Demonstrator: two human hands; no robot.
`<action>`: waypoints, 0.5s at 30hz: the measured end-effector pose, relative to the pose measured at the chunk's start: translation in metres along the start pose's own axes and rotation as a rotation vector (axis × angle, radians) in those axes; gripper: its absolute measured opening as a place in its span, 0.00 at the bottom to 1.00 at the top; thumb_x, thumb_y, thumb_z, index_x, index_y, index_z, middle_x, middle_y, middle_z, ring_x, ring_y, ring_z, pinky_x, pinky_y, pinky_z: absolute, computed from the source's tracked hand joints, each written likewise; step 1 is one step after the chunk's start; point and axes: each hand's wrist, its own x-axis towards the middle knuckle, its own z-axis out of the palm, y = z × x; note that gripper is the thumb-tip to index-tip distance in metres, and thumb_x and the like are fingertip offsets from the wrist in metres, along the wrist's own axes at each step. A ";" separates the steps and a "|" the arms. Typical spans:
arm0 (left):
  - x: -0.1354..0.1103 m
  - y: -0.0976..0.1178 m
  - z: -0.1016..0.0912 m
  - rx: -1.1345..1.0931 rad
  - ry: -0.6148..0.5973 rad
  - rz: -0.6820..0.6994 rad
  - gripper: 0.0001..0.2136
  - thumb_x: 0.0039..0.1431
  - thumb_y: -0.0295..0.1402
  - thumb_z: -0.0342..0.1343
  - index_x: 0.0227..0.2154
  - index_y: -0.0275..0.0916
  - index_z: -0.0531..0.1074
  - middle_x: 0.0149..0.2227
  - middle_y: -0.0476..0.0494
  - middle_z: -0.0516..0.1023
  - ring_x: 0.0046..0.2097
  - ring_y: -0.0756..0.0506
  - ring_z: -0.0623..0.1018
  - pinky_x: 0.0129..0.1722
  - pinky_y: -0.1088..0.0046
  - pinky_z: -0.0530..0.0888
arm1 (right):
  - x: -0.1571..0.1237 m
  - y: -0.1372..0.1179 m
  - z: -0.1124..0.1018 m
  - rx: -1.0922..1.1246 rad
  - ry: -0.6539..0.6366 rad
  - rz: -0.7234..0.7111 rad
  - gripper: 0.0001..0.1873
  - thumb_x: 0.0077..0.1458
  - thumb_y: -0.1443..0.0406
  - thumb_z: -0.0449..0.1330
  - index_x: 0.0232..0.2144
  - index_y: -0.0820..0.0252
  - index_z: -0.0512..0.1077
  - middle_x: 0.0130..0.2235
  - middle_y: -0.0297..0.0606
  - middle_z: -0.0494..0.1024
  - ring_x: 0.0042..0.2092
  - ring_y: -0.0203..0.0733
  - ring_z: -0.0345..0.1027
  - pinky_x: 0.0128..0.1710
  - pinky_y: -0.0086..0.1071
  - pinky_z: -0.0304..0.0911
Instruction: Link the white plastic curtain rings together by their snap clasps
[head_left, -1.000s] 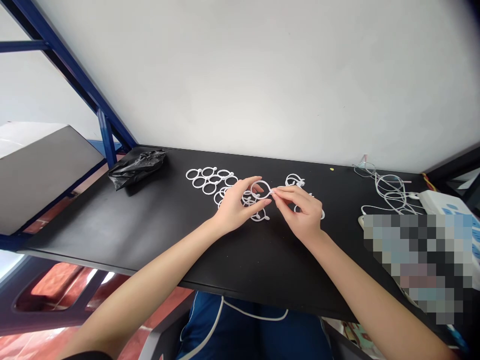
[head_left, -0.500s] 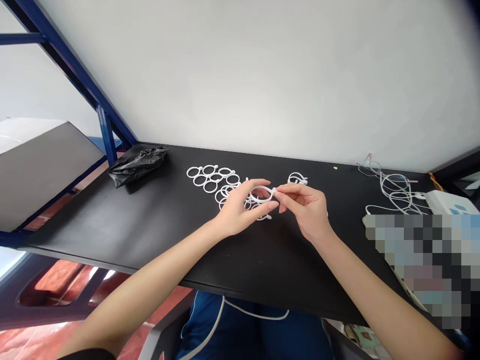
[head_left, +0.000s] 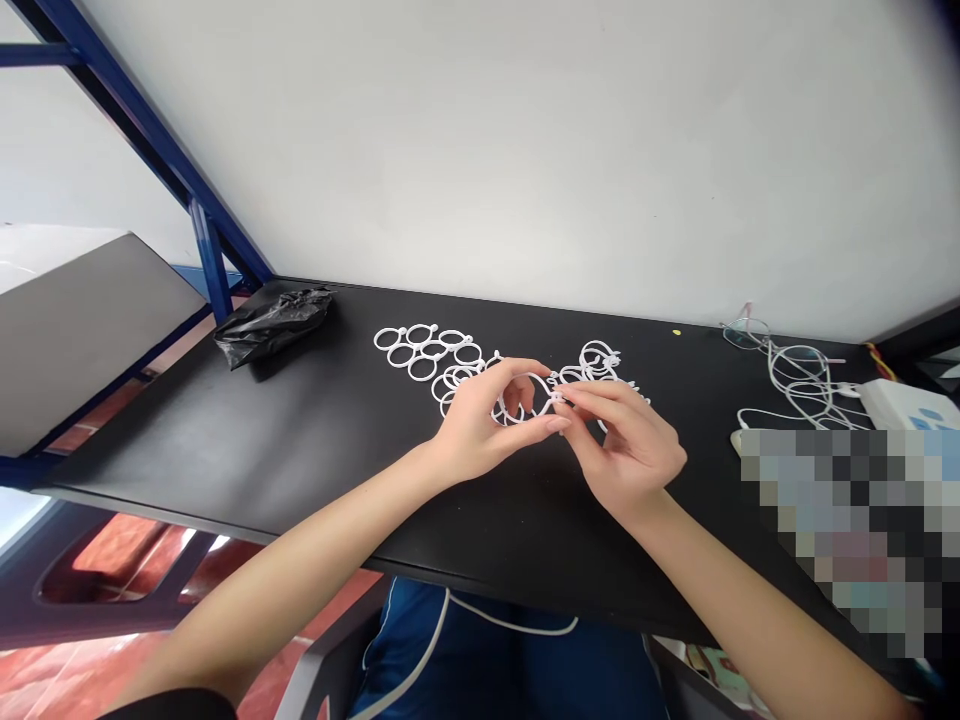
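At the far left of the dark surface point(head_left: 300, 430), a crumpled black plastic bag point(head_left: 274, 325) lies well apart from the work. To its right, loose white rings point(head_left: 437, 357) with small knobs lie flat, some overlapping near the left hand point(head_left: 480, 425). That hand's grip is a wide arch, thumb and forefinger well apart and curved about one held ring point(head_left: 548, 402) (how firmly they press on it, I cannot tell). The held ring is between the two hands, its knobbed side to the right, where the right hand's point(head_left: 630, 435) grip is closed in a fingertip pinch. The step in hand looks like fine fingerwork at that knob; the next move seems to call for a steady left arch and a small, exact turn or press from the right fingertips. Beyond the right hand sit more white rings, jumbled; farther right, eyeglasses point(head_left: 746, 335) lie beside tangled white cable point(head_left: 814, 385).
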 end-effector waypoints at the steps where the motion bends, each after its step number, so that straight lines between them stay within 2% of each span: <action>1: 0.000 0.000 0.000 0.000 0.011 -0.003 0.17 0.57 0.45 0.62 0.44 0.39 0.70 0.26 0.52 0.70 0.28 0.52 0.69 0.32 0.75 0.70 | 0.000 0.000 0.000 -0.001 -0.008 0.003 0.13 0.54 0.71 0.65 0.40 0.48 0.77 0.36 0.37 0.83 0.31 0.43 0.77 0.23 0.36 0.73; 5: 0.000 -0.001 0.000 -0.034 0.001 -0.009 0.18 0.53 0.46 0.64 0.39 0.38 0.72 0.23 0.55 0.67 0.24 0.54 0.66 0.26 0.78 0.67 | 0.000 0.001 -0.001 0.041 -0.072 0.021 0.10 0.57 0.71 0.63 0.39 0.51 0.76 0.35 0.37 0.82 0.31 0.41 0.76 0.25 0.35 0.72; 8: 0.000 0.000 0.000 -0.056 -0.039 -0.023 0.19 0.53 0.49 0.63 0.37 0.38 0.71 0.21 0.55 0.65 0.23 0.54 0.65 0.24 0.79 0.66 | -0.003 0.003 -0.002 0.101 -0.149 0.037 0.07 0.62 0.69 0.57 0.39 0.54 0.74 0.33 0.37 0.80 0.32 0.40 0.75 0.28 0.34 0.71; 12: 0.000 0.001 0.000 -0.050 -0.059 -0.043 0.20 0.55 0.51 0.60 0.36 0.38 0.70 0.20 0.57 0.61 0.22 0.54 0.62 0.24 0.79 0.63 | -0.010 0.007 -0.002 0.077 -0.244 0.046 0.10 0.66 0.66 0.50 0.34 0.55 0.69 0.26 0.33 0.74 0.23 0.34 0.66 0.22 0.29 0.63; 15: 0.000 0.001 0.000 -0.033 -0.072 -0.045 0.18 0.58 0.50 0.58 0.35 0.38 0.69 0.19 0.58 0.57 0.22 0.55 0.60 0.23 0.78 0.61 | -0.013 0.010 -0.001 0.074 -0.289 0.047 0.11 0.68 0.65 0.47 0.33 0.55 0.66 0.22 0.29 0.70 0.19 0.32 0.62 0.19 0.28 0.59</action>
